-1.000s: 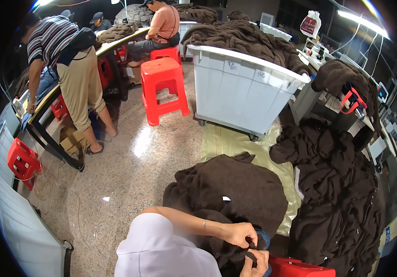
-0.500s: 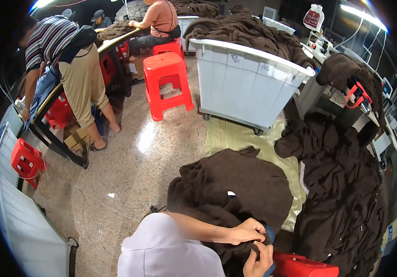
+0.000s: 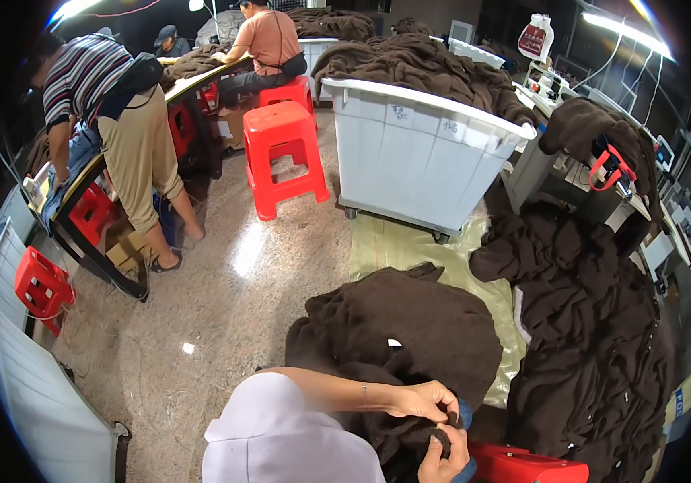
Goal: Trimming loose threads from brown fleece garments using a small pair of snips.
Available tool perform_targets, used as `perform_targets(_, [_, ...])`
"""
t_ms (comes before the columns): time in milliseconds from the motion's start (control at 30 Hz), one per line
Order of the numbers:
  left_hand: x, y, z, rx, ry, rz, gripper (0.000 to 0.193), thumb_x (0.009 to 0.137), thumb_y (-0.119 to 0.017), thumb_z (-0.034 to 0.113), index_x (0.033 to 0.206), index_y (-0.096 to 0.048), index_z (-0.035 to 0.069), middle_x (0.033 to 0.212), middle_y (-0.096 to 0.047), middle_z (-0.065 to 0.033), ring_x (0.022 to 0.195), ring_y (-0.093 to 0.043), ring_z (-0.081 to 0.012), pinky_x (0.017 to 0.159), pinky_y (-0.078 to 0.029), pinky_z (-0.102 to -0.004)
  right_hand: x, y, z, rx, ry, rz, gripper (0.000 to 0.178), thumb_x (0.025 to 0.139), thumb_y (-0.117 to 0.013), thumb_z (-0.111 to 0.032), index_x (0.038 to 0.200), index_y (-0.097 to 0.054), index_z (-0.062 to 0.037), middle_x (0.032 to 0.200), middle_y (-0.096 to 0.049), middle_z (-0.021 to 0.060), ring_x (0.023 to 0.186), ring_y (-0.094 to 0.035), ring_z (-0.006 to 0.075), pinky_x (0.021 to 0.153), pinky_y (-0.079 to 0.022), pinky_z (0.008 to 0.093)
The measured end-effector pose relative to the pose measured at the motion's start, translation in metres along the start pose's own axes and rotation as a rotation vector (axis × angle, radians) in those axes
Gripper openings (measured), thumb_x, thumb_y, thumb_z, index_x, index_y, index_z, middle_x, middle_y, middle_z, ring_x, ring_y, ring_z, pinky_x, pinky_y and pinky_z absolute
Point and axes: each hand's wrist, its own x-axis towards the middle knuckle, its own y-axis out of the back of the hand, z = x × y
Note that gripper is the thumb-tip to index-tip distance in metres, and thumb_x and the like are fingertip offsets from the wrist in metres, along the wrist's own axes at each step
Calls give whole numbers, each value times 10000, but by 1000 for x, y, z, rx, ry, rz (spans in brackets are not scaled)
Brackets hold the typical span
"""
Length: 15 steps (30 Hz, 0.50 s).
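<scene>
At the lower middle, my left hand (image 3: 428, 401) pinches an edge of dark brown fleecy cloth (image 3: 378, 439). My right hand (image 3: 446, 459), just below it, is closed on the same cloth, with a small fold showing between the fingers. Both hands are close together and hide part of what they grip. The cloth hangs down below my left forearm. Directly beyond my hands lies a large heap of brown fleecy cloth (image 3: 418, 322) with a small white tag (image 3: 394, 343) on it. Something blue (image 3: 464, 412) shows beside my fingers.
A red stool (image 3: 530, 465) stands by my right hand. More brown cloth (image 3: 587, 346) covers the right side, beside a yellowish sheet (image 3: 386, 245). Ahead are a grey-white wheeled bin (image 3: 426, 157) heaped with cloth and another red stool (image 3: 285, 157). Several people work at a long table (image 3: 80, 189).
My view has shifted slightly, so the surroundings sit a little further left. Both hands keep hold of the brown cloth, with the fingers slightly repositioned and the left ones more bent.
</scene>
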Motion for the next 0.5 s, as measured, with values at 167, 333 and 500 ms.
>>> perform_targets(167, [-6, -7, 0, 44, -56, 91, 100, 768, -612, -26, 866, -625, -10, 811, -624, -30, 758, -566, -84, 695, -459, -246, 0, 4, -5, 23, -2, -49, 107, 845, -632, -3, 945, -668, 9, 840, -639, 153, 750, -623, 287, 699, -509, 342])
perform_targets(333, [-2, -25, -9, 11, -225, 361, 82, 769, -608, -14, 836, -575, 20, 755, -572, 11, 685, -509, -49, 602, -410, -220, 2, 0, -4, -31, 32, -95, 118, 856, -620, -5, 966, -664, -10, 843, -625, 162, 754, -626, 306, 696, -507, 354])
perform_targets(500, [-4, -17, -33, -7, -196, 391, 59, 778, -591, -17, 820, -568, 17, 724, -562, 15, 650, -492, -43, 546, -375, -210, 1, -4, -5, -6, 30, -163, 117, 884, -597, -6, 986, -652, -21, 859, -622, 169, 784, -627, 325, 711, -507, 367])
